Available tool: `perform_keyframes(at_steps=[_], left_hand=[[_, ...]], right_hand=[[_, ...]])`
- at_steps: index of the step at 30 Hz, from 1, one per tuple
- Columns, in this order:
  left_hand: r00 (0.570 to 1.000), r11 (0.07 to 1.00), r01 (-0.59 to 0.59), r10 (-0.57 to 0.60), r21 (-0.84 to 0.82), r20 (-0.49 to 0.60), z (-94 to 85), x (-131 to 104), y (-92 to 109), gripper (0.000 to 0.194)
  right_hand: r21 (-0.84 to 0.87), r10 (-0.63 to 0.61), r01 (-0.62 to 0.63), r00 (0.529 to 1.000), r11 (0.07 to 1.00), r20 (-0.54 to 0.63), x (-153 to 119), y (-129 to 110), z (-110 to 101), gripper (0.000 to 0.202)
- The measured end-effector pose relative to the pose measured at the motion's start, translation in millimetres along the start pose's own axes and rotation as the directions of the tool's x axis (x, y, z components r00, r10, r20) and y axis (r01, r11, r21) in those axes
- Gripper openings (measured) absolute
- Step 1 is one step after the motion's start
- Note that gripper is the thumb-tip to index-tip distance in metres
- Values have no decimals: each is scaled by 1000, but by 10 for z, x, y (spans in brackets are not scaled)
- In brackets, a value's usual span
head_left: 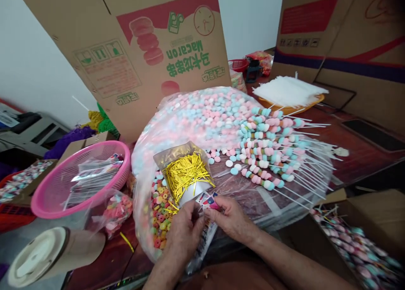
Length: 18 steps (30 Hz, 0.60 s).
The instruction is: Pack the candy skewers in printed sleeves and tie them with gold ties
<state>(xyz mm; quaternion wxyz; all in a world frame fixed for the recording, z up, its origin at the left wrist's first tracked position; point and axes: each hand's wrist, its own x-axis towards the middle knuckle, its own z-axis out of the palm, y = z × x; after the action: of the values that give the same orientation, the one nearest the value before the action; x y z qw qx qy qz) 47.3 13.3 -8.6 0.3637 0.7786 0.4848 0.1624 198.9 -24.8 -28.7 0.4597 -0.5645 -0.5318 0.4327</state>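
In the head view, the left hand (182, 231) and the right hand (236, 220) pinch a printed packet (210, 200), their fingers narrow and close together. The packet is just in front of the gold ties (188, 174), over the near side of the counter (110, 256). To handle it well, I think the grip should be light and even, because thin film may crease or tear. Whether its mouth is open, I cannot tell.

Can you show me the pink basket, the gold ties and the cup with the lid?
Pink basket (125, 169): head view, on its right rim.
Gold ties (186, 174): head view, mid-pile.
Cup (82, 248): head view, on its side wall.
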Motion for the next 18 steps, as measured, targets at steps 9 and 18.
perform_keyframes(at_steps=[9,18], left_hand=[[982,992,4,20,-124,190,24,3,20,14],[997,986,-47,55,-162,50,216,-69,114,24]], right_hand=[[-318,-220,232,973,919,74,-95,-32,-288,19],[-389,-260,200,960,899,-108,-219,100,-297,43]])
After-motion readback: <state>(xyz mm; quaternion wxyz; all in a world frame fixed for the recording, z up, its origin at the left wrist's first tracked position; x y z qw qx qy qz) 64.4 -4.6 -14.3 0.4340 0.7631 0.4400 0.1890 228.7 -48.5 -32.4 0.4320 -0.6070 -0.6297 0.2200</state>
